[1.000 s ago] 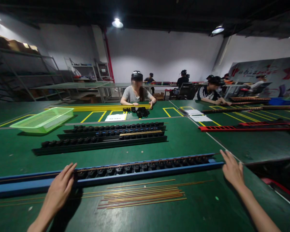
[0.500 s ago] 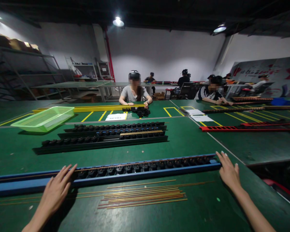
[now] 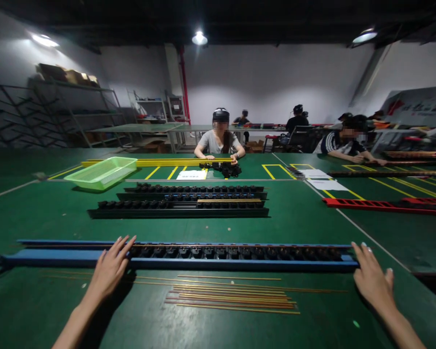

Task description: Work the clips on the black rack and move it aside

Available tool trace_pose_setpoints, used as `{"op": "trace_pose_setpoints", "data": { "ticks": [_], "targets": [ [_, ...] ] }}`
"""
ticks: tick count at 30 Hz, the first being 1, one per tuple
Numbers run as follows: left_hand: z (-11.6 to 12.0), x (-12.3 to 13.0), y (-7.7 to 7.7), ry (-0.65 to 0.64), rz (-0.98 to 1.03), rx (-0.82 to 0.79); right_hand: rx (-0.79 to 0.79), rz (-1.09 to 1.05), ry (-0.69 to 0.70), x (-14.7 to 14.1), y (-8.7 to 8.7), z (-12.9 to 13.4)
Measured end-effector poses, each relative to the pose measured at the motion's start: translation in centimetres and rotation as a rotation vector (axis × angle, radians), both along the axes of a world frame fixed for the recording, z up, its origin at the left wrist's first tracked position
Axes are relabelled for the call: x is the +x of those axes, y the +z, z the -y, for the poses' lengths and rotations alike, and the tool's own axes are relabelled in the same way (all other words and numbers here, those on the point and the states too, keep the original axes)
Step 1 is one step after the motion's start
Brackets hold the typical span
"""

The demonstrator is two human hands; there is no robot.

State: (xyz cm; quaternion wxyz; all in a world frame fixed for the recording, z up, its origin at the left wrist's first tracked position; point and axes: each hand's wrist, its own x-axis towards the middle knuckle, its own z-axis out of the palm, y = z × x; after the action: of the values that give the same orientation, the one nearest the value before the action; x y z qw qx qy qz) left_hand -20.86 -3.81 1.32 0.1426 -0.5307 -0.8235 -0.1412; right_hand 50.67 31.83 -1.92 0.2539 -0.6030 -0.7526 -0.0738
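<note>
A long blue channel-shaped rail (image 3: pixel 218 264) lies across the table before me, with a row of black blocks (image 3: pixel 208 253) seated in its right part. A thin copper-coloured rod (image 3: pixel 148 245) runs along the top of the blocks. My left hand (image 3: pixel 113 267) rests across the rail at the left end of the blocks, fingers stretched out. At the rail's right end my right hand (image 3: pixel 373 277) touches the tip with its fingers extended, holding nothing. Several thin brass-coloured rods (image 3: pixel 236 295) lie loose on the table on my side of the rail.
Beyond the rail lie black rails (image 3: pixel 178 212) with black blocks. A light green basket (image 3: pixel 101 174) stands at the far left. Red rails (image 3: pixel 359 204) lie to the right. Across the table a person (image 3: pixel 220 138) handles a yellow rail (image 3: pixel 167 162); white papers (image 3: pixel 327 184) lie nearby.
My view has turned left, so the table and everything on it appear further right. Both hands stay at the same places on the blue rail, and its left end now shows.
</note>
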Motion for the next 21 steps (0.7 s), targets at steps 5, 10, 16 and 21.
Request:
{"op": "trace_pose_setpoints", "data": {
  "ticks": [5,10,16,21],
  "targets": [
    [0.4,-0.9,0.8,-0.030,-0.016,0.051,0.036,-0.012,0.035,1.1,-1.1,-1.2],
    [0.6,-2.7,2.8,-0.060,-0.013,0.036,0.055,-0.004,0.108,1.3,-1.3,-1.7],
    [0.1,-3.2,5.0,-0.089,0.023,-0.031,0.062,0.021,0.163,0.7,-0.9,-1.3],
    [-0.2,-2.9,5.2,-0.065,0.036,-0.031,0.066,0.033,0.170,1.1,-1.0,-1.4]
  ]
}}
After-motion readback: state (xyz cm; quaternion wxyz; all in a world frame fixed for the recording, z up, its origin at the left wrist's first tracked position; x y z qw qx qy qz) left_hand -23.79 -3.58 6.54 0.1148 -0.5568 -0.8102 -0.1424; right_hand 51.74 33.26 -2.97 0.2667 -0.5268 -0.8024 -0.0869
